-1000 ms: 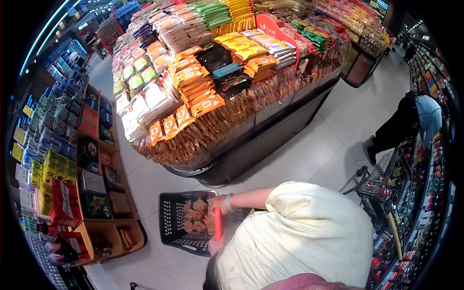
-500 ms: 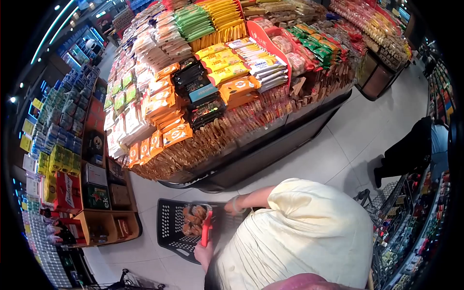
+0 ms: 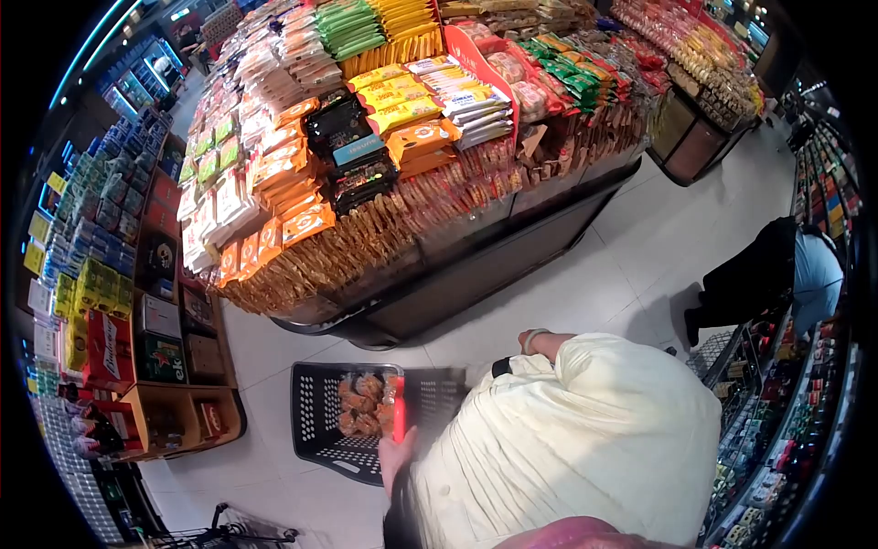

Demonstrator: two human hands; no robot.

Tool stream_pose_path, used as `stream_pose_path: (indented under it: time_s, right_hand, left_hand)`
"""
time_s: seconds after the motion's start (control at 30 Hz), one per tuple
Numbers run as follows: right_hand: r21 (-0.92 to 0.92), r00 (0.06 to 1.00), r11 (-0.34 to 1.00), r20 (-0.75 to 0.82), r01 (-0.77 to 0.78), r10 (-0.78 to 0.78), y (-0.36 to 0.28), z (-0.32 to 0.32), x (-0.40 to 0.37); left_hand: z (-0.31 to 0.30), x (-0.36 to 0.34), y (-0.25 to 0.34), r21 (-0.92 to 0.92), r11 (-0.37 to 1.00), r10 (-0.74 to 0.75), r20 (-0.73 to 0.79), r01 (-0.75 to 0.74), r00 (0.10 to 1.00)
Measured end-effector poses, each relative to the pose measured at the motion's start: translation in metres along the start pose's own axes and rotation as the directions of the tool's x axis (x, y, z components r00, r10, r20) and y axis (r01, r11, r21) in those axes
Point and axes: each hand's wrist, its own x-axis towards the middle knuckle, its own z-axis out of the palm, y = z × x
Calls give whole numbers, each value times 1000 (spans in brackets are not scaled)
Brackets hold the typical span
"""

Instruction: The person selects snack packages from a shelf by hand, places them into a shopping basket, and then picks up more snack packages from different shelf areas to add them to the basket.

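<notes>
My left hand [image 3: 395,455] is closed around the red handle [image 3: 400,410] of a dark grey shopping basket [image 3: 315,439]. Inside the basket lie several round brown items [image 3: 364,403], seemingly in clear wrapping; their exact kind is hard to make out. My right hand [image 3: 528,341], with a bracelet at its wrist, hangs in front of my cream shirt, apart from the basket. Its fingers are too foreshortened to read. Near it stands a large display island [image 3: 457,284] stacked with packaged snacks, including orange packets [image 3: 306,222] and yellow packets [image 3: 402,101].
Drink cartons and boxes fill shelving [image 3: 187,407] on the left. At right, a person in dark trousers [image 3: 745,274] bends beside metal carts or racks [image 3: 732,366] and a long shelf. Another snack island [image 3: 700,137] stands at the back right. Pale tiles [image 3: 604,284] cover the floor.
My right hand has moved away from the basket, up and to the right. The left hand keeps its hold on the handle. The view has shifted slightly, so the island appears further left.
</notes>
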Motion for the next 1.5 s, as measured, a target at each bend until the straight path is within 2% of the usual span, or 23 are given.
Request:
stream_pose_path:
  time_s: [0.1, 0.2, 0.27, 0.3, 0.37, 0.4, 0.47, 0.57, 0.7, 0.8, 0.87, 0.97, 1.0, 1.03, 1.1, 1.17, 1.2, 1.27, 1.33, 1.37, 1.43, 1.47, 1.5]
  right_hand:
    - [-63, 997, 996, 57, 64, -61, -6, 12, 4]
    - [22, 996, 996, 26, 86, -87, -25, 2, 2]
    - [89, 983, 981, -75, 174, -168, -31, 6, 19]
    - [78, 980, 979, -77, 187, -181, -35, 3, 21]
    - [36, 960, 959, -8, 279, -279, -35, -7, 24]
    - [2, 948, 948, -6, 318, -318, -31, -12, 29]
    - [-58, 913, 912, -14, 406, -408, -12, -20, 48]
    - [-117, 896, 891, -20, 439, -444, 21, -51, 57]
    - [-53, 904, 909, -96, 413, -417, 94, -74, 87]
    - [-134, 953, 952, -90, 276, -289, 165, -75, 120]
    - [-139, 974, 970, -80, 198, -211, 203, -96, 96]
    - [-49, 966, 977, -149, 205, -210, 236, -115, 61]
    - [-15, 973, 986, -162, 164, -164, 240, -119, 49]
    - [17, 978, 993, -173, 120, -115, 244, -117, 41]
    - [51, 969, 991, -222, 125, -111, 249, -96, 50]
    - [10, 984, 991, -122, 130, -128, 250, -79, 52]
    - [13, 985, 993, -131, 119, -116, 246, -76, 42]
    - [-20, 975, 975, 5, 221, -221, 223, -78, 1]
    - [-157, 914, 902, 30, 403, -404, 213, -63, 13]
    - [-148, 920, 909, 8, 390, -393, 213, -58, 13]
    - [-135, 931, 923, -10, 360, -365, 205, -61, 3]
    - [-98, 926, 925, -49, 367, -373, 203, -60, 6]
    - [-61, 917, 921, -89, 384, -388, 202, -57, 12]
  left_hand:
    - [20, 5, -17, -22, 999, 26, 12, -26, 1000]
    - [31, -9, 4, 22, 999, -23, 14, 23, 1000]
    - [41, -10, 12, 103, 992, -73, -5, 73, 997]
    - [44, -13, 15, 96, 992, -76, -21, 78, 997]
    - [55, -23, 26, 223, 968, -98, -98, 117, 990]
    - [61, -28, 38, 207, 971, -97, -115, 119, 989]
    - [74, -41, 68, 290, 944, -83, -255, 158, 963]
    - [99, -42, 90, 320, 913, -103, -422, 254, 901]
    - [127, -42, 113, 348, 827, -189, -570, 443, 800]
    - [142, -43, 121, 316, 831, -216, -576, 458, 788]
    - [148, -50, 137, 264, 848, -272, -527, 459, 805]
    - [168, -37, 111, 273, 857, -265, -495, 437, 828]
    - [168, -51, 143, 169, 895, -313, -419, 413, 852]
    - [175, -57, 156, 102, 924, -295, -425, 369, 856]
    - [187, -60, 156, 5, 974, -208, -361, 225, 909]
    - [200, -53, 146, -101, 990, -125, -311, 98, 942]
    - [207, -48, 141, -149, 988, -90, -293, 48, 952]
    - [223, -43, 136, -210, 978, -48, -266, -9, 963]
    - [239, -39, 130, -244, 969, -20, -257, -45, 966]
    - [248, -37, 127, -252, 966, -7, -251, -59, 968]
    - [265, -33, 124, -253, 966, -9, -228, -51, 974]
    - [270, -32, 125, -242, 968, -114, -156, 74, 981]
    - [275, -34, 130, -239, 968, -121, -155, 82, 980]
